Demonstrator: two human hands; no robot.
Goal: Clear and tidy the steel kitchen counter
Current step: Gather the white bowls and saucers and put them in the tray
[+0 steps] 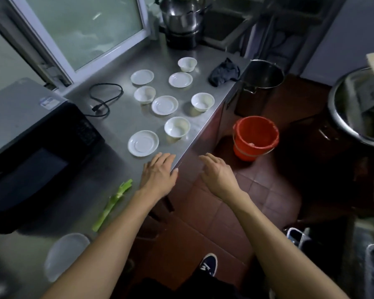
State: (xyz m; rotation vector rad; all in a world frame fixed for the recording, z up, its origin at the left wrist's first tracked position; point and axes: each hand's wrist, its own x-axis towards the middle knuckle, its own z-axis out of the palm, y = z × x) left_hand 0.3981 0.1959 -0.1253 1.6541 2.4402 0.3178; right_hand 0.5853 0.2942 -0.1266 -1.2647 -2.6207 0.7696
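Several white bowls and saucers are spread over the steel counter (121,117); the nearest saucer (143,143) and nearest bowl (177,127) lie just beyond my hands. A dark cloth (224,72) is crumpled at the counter's far right edge. A green vegetable stalk (111,205) lies near the front. My left hand (159,172) hovers over the counter's edge, fingers straight and holding nothing. My right hand (217,172) hangs beyond the edge over the floor, fingers relaxed and empty.
A black microwave (30,147) fills the left side, its cord (104,98) coiled behind. A clear plastic lid (63,254) lies at the front. A steel pot (181,16) stands on a burner at the back. On the floor stand a red bucket (255,137) and a steel pot (260,76).
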